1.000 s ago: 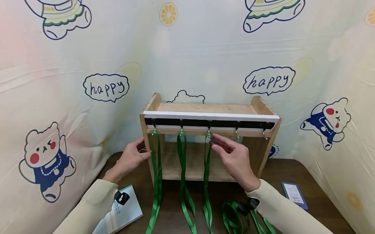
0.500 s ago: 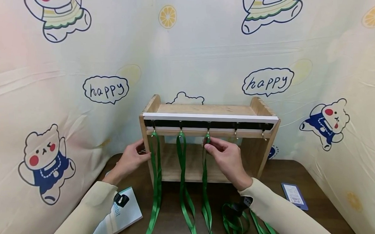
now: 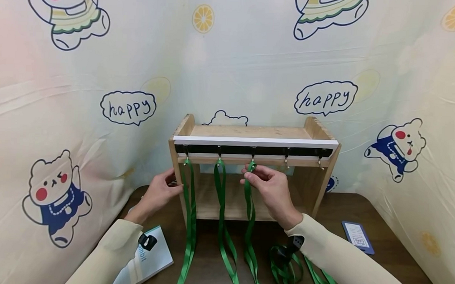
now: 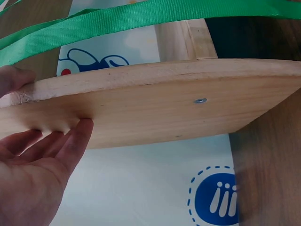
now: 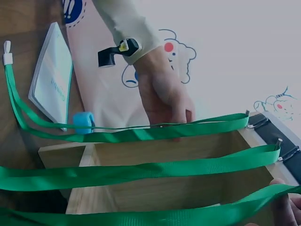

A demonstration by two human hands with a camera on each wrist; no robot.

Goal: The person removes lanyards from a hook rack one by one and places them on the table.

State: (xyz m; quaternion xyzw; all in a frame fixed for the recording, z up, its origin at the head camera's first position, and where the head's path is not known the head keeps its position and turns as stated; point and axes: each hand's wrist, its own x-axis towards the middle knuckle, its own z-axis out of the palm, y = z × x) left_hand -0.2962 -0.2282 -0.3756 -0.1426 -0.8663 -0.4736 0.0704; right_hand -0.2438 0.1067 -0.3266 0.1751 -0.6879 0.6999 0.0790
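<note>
A small wooden shelf [image 3: 246, 132] stands on the table, with a row of metal hooks along its white-and-black front strip. Three green lanyards hang from the left, second and middle hooks. At the shelf's left side panel, my left hand [image 3: 159, 194] grips the board, thumb at the front edge and fingertips on the outer face [image 4: 141, 117]. My right hand [image 3: 272, 189] pinches the middle lanyard [image 3: 249, 230] just below its hook. In the right wrist view, only part of my right hand [image 5: 286, 207] shows at the lower right corner.
A light blue book [image 3: 148, 258] lies at the front left. Other green lanyards [image 3: 322, 279] lie on the table under my right forearm. A blue card holder [image 3: 357, 237] is at the right. A blue ring-shaped object [image 5: 83, 121] sits near the book. Two right hooks are bare.
My right hand has moved slightly left from beside the middle lanyard and now pinches its upper part. The lanyard's top has shifted and turned a little. My left hand stays in place.
</note>
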